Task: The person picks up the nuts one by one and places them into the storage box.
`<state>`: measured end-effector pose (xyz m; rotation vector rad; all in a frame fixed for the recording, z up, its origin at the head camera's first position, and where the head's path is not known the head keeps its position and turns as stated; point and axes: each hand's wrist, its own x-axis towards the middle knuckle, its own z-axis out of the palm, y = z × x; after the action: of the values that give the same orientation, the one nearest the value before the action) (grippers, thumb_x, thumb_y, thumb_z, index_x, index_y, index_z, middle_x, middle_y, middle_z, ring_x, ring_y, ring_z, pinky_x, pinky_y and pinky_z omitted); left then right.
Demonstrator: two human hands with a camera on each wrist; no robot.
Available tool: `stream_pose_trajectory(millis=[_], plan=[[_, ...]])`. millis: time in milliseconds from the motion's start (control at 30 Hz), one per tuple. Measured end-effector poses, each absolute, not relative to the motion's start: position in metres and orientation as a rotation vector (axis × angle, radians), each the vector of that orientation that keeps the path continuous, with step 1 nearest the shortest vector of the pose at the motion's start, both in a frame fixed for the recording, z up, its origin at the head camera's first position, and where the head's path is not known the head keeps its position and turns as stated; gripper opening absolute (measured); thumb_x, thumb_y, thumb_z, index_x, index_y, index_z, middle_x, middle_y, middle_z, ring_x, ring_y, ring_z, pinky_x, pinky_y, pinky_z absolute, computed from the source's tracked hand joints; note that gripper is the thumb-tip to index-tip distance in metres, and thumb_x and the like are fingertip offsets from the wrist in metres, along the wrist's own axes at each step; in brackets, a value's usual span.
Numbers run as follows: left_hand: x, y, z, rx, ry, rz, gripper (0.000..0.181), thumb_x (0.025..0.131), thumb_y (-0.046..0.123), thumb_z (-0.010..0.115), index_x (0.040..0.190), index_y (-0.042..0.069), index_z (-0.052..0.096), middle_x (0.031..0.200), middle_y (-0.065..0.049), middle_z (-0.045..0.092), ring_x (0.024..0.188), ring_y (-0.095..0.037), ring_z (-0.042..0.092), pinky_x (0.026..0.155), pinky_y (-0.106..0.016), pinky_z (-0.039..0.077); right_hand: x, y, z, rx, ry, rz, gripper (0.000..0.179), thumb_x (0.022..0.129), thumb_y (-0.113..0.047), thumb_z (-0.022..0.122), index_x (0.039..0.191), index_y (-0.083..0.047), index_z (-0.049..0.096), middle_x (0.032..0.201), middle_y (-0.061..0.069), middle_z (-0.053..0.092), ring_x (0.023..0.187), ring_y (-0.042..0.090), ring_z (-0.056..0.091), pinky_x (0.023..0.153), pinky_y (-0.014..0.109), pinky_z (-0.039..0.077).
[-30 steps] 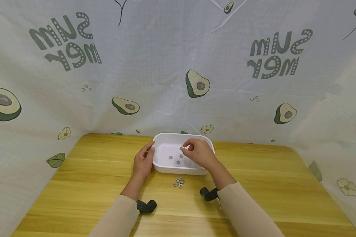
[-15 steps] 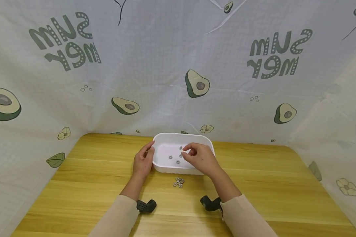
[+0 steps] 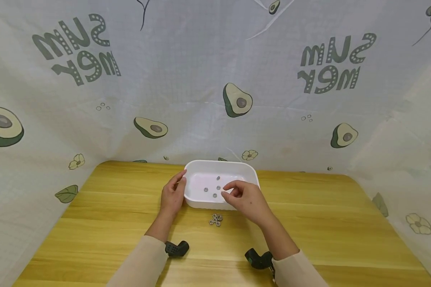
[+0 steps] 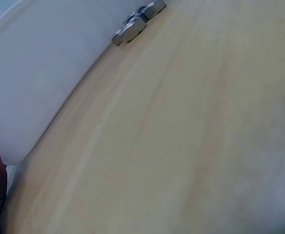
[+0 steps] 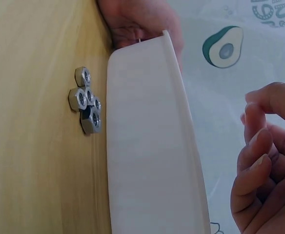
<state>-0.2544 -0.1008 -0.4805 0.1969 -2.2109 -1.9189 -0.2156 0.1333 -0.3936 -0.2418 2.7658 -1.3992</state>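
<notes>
Touching the left end of the long white plastic box point(image 3: 208, 205) with a loose, bare left hand point(image 3: 172, 195). Over the box, seemingly holding nothing in a bare right hand point(image 3: 247, 200), bent to a narrow gap. Looks nearly half done: with four small silver metal nuts point(image 3: 218, 187) inside the box, and with five bunched nuts point(image 3: 214, 220) in front, probably left.

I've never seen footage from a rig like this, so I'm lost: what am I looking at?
There is no robot, just a person's bare left hand and right hand. The wide picture comes from a head-worn camera, the two close ones from cameras on the wrists. A white tray stands on a wooden table. Four metal nuts show inside it; five more lie clustered outside, on the near side. The left hand touches the tray's left end. The right hand hovers above the tray, with nothing visible in its grasp.
</notes>
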Motion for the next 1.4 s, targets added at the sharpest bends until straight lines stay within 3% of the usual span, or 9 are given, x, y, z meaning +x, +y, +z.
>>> stream_pose_trajectory(millis=[600, 1033, 1400], plan=[[-0.256, -0.102, -0.479, 0.190, -2.208, -1.931, 0.040, 0.107, 0.035, 0.049, 0.144, 0.026, 0.059, 0.153, -0.004, 0.055, 0.125, -0.028, 0.060, 0.105, -0.045, 0.053, -0.199, 0.140, -0.410, -0.308, 2.688, -1.308, 0.010, 0.090, -0.019, 0.078, 0.098, -0.013, 0.076, 0.073, -0.001, 0.063, 0.063, 0.013, 0.052, 0.052, 0.022, 0.040], [-0.256, -0.101, -0.479, 0.211, -2.202, -1.924, 0.039, 0.106, 0.034, 0.051, 0.142, 0.026, 0.061, 0.145, -0.006, 0.061, 0.120, -0.026, 0.061, 0.099, -0.037, 0.055, -0.200, 0.144, -0.425, -0.352, 2.593, -1.222, 0.016, 0.089, -0.013, 0.075, 0.106, -0.009, 0.075, 0.080, 0.000, 0.065, 0.068, 0.013, 0.055, 0.056, 0.022, 0.045], [-0.255, -0.101, -0.481, 0.215, -2.207, -1.930, 0.039, 0.106, 0.035, 0.050, 0.143, 0.027, 0.061, 0.147, -0.006, 0.060, 0.121, -0.026, 0.061, 0.103, -0.042, 0.055, -0.201, 0.145, -0.441, -0.531, 2.591, -1.149, 0.028, 0.087, -0.008, 0.072, 0.115, -0.009, 0.074, 0.078, -0.001, 0.062, 0.067, 0.013, 0.054, 0.056, 0.022, 0.044]])
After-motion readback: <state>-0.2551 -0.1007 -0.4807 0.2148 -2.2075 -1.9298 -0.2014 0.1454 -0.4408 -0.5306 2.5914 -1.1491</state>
